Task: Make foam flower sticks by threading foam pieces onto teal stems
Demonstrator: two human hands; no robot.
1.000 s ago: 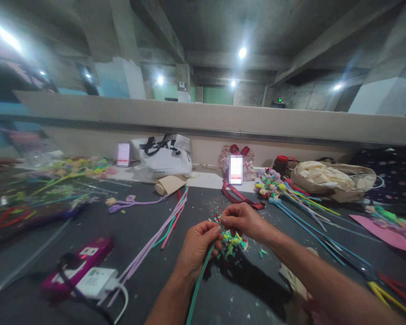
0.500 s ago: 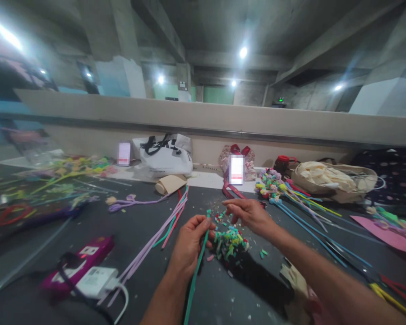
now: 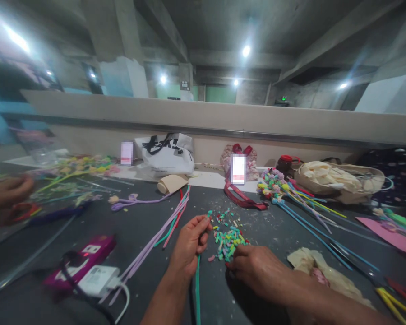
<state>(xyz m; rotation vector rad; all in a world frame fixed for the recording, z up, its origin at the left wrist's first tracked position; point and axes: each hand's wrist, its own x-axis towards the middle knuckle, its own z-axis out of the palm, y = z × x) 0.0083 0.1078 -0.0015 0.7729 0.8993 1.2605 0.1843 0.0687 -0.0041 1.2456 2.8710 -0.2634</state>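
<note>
My left hand (image 3: 190, 244) is closed around a teal stem (image 3: 197, 289), with the stem's tip poking up at its fingertips. My right hand (image 3: 255, 269) rests low on the dark table (image 3: 135, 280), fingers curled at the near edge of a pile of small coloured pieces (image 3: 227, 234). Whether its fingertips pinch a piece is hidden. The pile lies between my two hands.
Loose lilac, teal and red stems (image 3: 165, 223) lie left of my hands. A purple power strip with a white charger (image 3: 88, 266) sits at front left. Finished flower stems (image 3: 291, 194), bags (image 3: 165, 155) and crumpled cloth (image 3: 320, 266) surround the area. Another person's hand (image 3: 6, 194) is at far left.
My right hand has let go of the stem's tip and dropped down to the near side of the pile. My left hand keeps holding the teal stem.
</note>
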